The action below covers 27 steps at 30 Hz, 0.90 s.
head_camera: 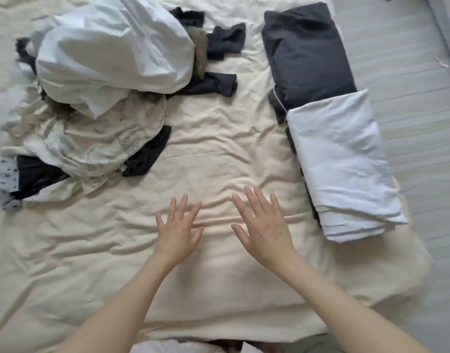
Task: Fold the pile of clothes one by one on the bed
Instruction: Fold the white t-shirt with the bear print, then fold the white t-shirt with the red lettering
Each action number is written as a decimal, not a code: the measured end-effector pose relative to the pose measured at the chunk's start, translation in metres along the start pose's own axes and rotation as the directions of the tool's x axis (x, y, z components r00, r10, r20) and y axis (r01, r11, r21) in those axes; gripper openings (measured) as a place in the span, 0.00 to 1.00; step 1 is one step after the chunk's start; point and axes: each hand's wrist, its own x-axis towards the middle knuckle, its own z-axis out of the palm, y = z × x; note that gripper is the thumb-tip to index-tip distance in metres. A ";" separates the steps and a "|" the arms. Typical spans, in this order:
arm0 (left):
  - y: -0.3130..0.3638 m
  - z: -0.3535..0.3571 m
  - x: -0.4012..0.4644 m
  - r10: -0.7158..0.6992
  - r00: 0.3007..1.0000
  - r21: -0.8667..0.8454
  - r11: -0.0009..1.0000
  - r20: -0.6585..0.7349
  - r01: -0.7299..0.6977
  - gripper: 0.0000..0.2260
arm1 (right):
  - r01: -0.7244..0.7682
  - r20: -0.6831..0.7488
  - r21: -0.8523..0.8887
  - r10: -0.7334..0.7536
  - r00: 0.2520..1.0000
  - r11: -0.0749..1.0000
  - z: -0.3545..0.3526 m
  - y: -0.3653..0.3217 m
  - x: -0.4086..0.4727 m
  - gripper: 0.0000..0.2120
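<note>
Closest to the camera, both bare forearms come in from the bottom edge and meet near the centre of the frame, so the left hand (178,229) and right hand (260,225) sit side by side, palms down, over the wrinkled cream sheet of the bed (218,149). Each grip is wide open, fingers straight and spread, holding nothing; whether the palms are actually pressing the sheet or just above it is hard to tell. Just to the right of the right hand, along the bed's right edge, lies a folded white cloth (343,164), neat and thick, with something dark peeking out under its left side. Right behind it, further up the frame, is a folded dark grey garment (305,57), and the white one overlaps its near end. Over in the upper left of the frame sits the pile of clothes (96,98), still a jumble: a big crumpled white piece on top, a pale printed one below it, plus dark navy and olive bits sticking out around the edges.
</note>
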 end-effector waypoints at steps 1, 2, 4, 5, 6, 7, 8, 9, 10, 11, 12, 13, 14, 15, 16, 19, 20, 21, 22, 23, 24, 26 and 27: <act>-0.023 0.006 -0.004 -0.063 0.997 -0.012 0.998 0.041 0.064 0.30 | 0.022 0.064 -0.006 -0.022 0.998 1.000 0.013 -0.013 0.005 0.30; -0.046 0.010 -0.007 -0.127 0.989 -0.037 0.991 0.076 0.130 0.31 | 0.039 0.130 -0.017 -0.036 0.991 0.999 0.025 -0.025 0.012 0.30; -0.092 0.012 -0.016 -0.238 0.963 -0.088 0.964 0.122 0.250 0.34 | 0.063 0.274 -0.042 -0.049 0.960 0.997 0.049 -0.050 0.026 0.29; -0.116 0.011 -0.020 -0.284 0.950 -0.100 0.949 0.132 0.297 0.35 | 0.079 0.351 -0.060 -0.053 0.935 0.995 0.061 -0.062 0.035 0.29; -0.139 0.009 -0.024 -0.321 0.936 -0.104 0.936 0.143 0.337 0.37 | 0.096 0.402 -0.073 -0.059 0.914 0.993 0.071 -0.074 0.045 0.29; -0.162 0.007 -0.027 -0.352 0.923 -0.107 0.923 0.155 0.370 0.38 | 0.112 0.424 -0.083 -0.066 0.903 0.990 0.078 -0.087 0.056 0.30; -0.184 0.004 -0.029 -0.377 0.912 -0.112 0.911 0.164 0.397 0.39 | 0.124 0.426 -0.090 -0.074 0.902 0.988 0.083 -0.100 0.069 0.30; -0.204 0.002 -0.030 -0.397 0.902 -0.126 0.899 0.169 0.419 0.40 | 0.135 0.420 -0.097 -0.082 0.904 0.986 0.085 -0.113 0.083 0.30; -0.224 -0.002 -0.029 -0.413 0.895 -0.147 0.887 0.171 0.437 0.41 | 0.148 0.405 -0.101 -0.095 0.909 0.984 0.083 -0.127 0.101 0.31; -0.241 -0.006 -0.027 -0.421 0.890 -0.167 0.878 0.172 0.448 0.42 | 0.163 0.380 -0.106 -0.112 0.918 0.981 0.080 -0.140 0.121 0.31; -0.256 -0.009 -0.023 -0.422 0.890 -0.178 0.875 0.173 0.450 0.42 | 0.179 0.347 -0.117 -0.129 0.929 0.977 0.075 -0.151 0.142 0.30; -0.268 -0.012 -0.018 -0.415 0.892 -0.185 0.876 0.177 0.445 0.44 | 0.201 0.299 -0.131 -0.154 0.942 0.971 0.068 -0.162 0.165 0.30; -0.276 -0.013 -0.012 -0.404 0.896 -0.198 0.877 0.186 0.437 0.45 | 0.227 0.237 -0.141 -0.190 0.953 0.964 0.061 -0.173 0.189 0.29; -0.281 -0.012 -0.006 -0.392 0.898 -0.216 0.876 0.198 0.430 0.45 | 0.255 0.169 -0.151 -0.229 0.959 0.955 0.053 -0.184 0.214 0.28; -0.283 -0.010 0.001 -0.380 0.902 -0.229 0.877 0.206 0.422 0.46 | 0.272 0.100 -0.164 -0.258 0.961 0.948 0.046 -0.194 0.240 0.28; -0.287 0.002 0.019 -0.365 0.911 -0.232 0.885 0.190 0.403 0.47 | 0.235 -0.064 -0.163 -0.248 0.967 0.958 0.033 -0.223 0.309 0.30; -0.290 0.005 0.024 -0.366 0.912 -0.235 0.885 0.185 0.402 0.47 | 0.196 -0.077 -0.154 -0.209 0.975 0.968 0.033 -0.231 0.328 0.30; -0.293 0.007 0.028 -0.366 0.912 -0.238 0.884 0.185 0.403 0.48 | 0.157 -0.076 -0.157 -0.170 0.982 0.975 0.037 -0.239 0.343 0.29; -0.296 0.009 0.031 -0.365 0.911 -0.240 0.883 0.190 0.404 0.49 | 0.126 -0.072 -0.174 -0.140 0.988 0.977 0.042 -0.245 0.353 0.26; -0.297 0.010 0.032 -0.363 0.911 -0.240 0.883 0.196 0.403 0.49 | 0.104 -0.071 -0.197 -0.120 0.990 0.975 0.047 -0.248 0.358 0.21; -0.297 0.011 0.033 -0.363 0.911 -0.239 0.884 0.196 0.403 0.50 | 0.086 -0.069 -0.214 -0.103 0.992 0.973 0.053 -0.248 0.361 0.17; -0.298 0.010 0.034 -0.364 0.911 -0.242 0.882 0.196 0.405 0.50 | 0.045 -0.065 -0.200 -0.059 0.996 0.979 0.061 -0.245 0.361 0.15; -0.298 0.010 0.035 -0.365 0.910 -0.248 0.880 0.196 0.406 0.50 | 0.021 -0.066 -0.178 -0.033 0.997 0.984 0.064 -0.242 0.359 0.15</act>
